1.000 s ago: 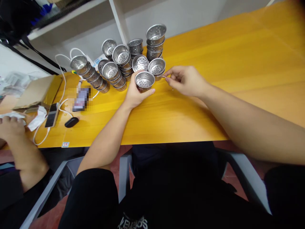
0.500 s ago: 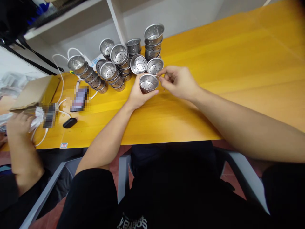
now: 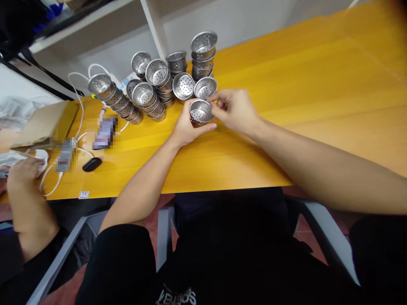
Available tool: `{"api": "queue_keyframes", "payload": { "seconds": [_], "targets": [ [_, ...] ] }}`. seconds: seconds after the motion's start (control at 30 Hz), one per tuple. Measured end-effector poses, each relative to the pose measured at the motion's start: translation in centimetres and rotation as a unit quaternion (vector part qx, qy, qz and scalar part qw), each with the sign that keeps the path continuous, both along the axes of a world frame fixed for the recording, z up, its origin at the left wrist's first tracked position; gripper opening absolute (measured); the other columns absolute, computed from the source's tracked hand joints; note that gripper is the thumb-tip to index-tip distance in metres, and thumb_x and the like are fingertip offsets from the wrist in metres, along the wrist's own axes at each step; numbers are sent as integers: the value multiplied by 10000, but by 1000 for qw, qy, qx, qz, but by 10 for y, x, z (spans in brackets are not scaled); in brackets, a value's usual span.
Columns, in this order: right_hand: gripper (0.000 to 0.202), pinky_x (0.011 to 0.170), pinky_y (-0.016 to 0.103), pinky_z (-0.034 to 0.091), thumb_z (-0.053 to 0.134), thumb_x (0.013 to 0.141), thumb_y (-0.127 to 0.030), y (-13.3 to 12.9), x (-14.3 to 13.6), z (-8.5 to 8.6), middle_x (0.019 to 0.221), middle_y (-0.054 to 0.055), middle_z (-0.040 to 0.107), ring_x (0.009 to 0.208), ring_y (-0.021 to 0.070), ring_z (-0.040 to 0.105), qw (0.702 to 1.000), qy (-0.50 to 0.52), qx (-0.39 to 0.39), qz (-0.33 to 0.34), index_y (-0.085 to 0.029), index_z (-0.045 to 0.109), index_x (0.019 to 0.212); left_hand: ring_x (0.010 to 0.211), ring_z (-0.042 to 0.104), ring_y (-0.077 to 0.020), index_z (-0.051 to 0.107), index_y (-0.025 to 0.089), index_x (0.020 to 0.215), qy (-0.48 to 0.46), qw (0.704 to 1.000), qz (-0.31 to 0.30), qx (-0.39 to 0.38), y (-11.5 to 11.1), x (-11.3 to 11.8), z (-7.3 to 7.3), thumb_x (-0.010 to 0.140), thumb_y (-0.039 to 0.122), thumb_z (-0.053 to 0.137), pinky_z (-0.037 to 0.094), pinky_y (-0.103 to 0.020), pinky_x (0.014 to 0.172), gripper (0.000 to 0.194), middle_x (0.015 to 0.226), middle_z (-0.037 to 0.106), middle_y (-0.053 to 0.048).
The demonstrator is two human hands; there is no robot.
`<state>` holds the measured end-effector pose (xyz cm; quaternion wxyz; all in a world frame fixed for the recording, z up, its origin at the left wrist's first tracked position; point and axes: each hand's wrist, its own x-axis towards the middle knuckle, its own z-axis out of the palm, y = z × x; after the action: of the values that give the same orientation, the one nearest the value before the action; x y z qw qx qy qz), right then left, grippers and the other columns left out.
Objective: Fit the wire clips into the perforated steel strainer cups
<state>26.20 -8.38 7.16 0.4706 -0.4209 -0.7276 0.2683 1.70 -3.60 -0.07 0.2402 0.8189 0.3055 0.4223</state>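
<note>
My left hand is wrapped round a perforated metal cup, its open top tilted toward me. At the cup's right rim, the thumb and forefinger of my right hand are pinched together; what is between them is too small to make out. Just behind the held cup stands another perforated cup, and left of that one a further cup leans with its holed base showing inside. A taller stack of cups rises behind them.
More stacked cups and a leaning stack stand to the left. Nearby lie a phone, white cables, a black oval object and a cardboard box. Another person's hand is at the far left.
The held cup has shifted slightly right and turned a little. My right fingers have come in closer against its rim. At the far left, the other person's hand and the white material have moved.
</note>
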Motion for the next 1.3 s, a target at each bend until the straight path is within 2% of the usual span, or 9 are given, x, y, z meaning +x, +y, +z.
{"api": "queue_keyframes", "payload": {
  "seconds": [0.2, 0.3, 0.47, 0.57, 0.63, 0.73, 0.83, 1.0, 1.3],
  "targets": [
    [395, 828, 502, 648, 947, 1099, -661, -4, -3, 2, 794, 42, 616, 772, 280, 614, 1000, 15, -6, 5, -287, 842, 1177, 1475, 827, -361, 471, 327, 1705, -5, 1000, -8, -1, -3, 0, 1, 920, 935, 988, 690, -626, 1334, 1120, 1583, 760, -144],
    [426, 784, 483, 628, 918, 1095, -719, -9, -6, 7, 807, 45, 624, 776, 281, 606, 999, 28, -20, 20, -305, 835, 1153, 1381, 852, -342, 549, 304, 1636, -7, 1000, 10, -23, -9, 1, 7, 895, 947, 1002, 696, -609, 1304, 1081, 1482, 800, -114],
    [657, 721, 435, 569, 909, 1033, -927, -14, -3, 19, 986, 97, 763, 825, 273, 651, 988, 77, -50, 122, -281, 828, 1120, 1134, 849, -243, 677, 280, 1472, -45, 997, -27, -64, -16, -3, 19, 959, 1024, 866, 728, -432, 1036, 924, 1326, 842, -72],
    [785, 664, 391, 493, 981, 929, -1016, -15, 3, 23, 990, 74, 755, 738, 213, 573, 980, 73, -75, 172, -279, 815, 1145, 1089, 829, -223, 690, 291, 1463, -46, 994, -57, -87, -14, -7, 21, 977, 1014, 853, 705, -388, 967, 886, 1299, 847, -59],
    [832, 656, 379, 467, 995, 882, -1057, -14, 6, 22, 963, 58, 729, 723, 198, 540, 978, 69, -81, 178, -282, 789, 1104, 1149, 841, -238, 671, 302, 1495, -41, 993, -68, -89, -12, -9, 20, 953, 1013, 879, 708, -400, 1011, 918, 1360, 847, -70],
    [870, 696, 390, 497, 987, 851, -1096, -11, 3, 18, 936, 59, 707, 775, 222, 582, 978, 91, -81, 171, -279, 736, 1014, 1305, 853, -288, 609, 307, 1561, -32, 995, -64, -67, -12, -8, 17, 870, 1045, 931, 709, -454, 1145, 1061, 1490, 825, -105],
    [888, 707, 400, 511, 1027, 800, -1090, -8, 0, 15, 916, 59, 700, 796, 235, 596, 974, 109, -95, 172, -278, 696, 946, 1354, 844, -306, 571, 291, 1590, -14, 998, -46, -45, -13, -5, 16, 903, 1065, 878, 688, -491, 1228, 1079, 1522, 809, -128],
    [915, 647, 392, 497, 1052, 737, -1100, -7, 0, 14, 846, 33, 662, 748, 220, 542, 974, 103, -121, 164, -288, 674, 926, 1332, 840, -308, 578, 277, 1574, -11, 999, -43, -32, -15, -4, 16, 956, 1056, 825, 681, -507, 1240, 1025, 1493, 809, -133],
    [894, 668, 392, 502, 1065, 753, -1077, -5, 2, 12, 881, 55, 689, 788, 238, 585, 973, 92, -123, 171, -285, 688, 928, 1399, 818, -331, 545, 287, 1615, 10, 999, -41, -23, -13, -6, 13, 983, 1067, 775, 651, -538, 1305, 1030, 1556, 782, -142]
  ]
}}
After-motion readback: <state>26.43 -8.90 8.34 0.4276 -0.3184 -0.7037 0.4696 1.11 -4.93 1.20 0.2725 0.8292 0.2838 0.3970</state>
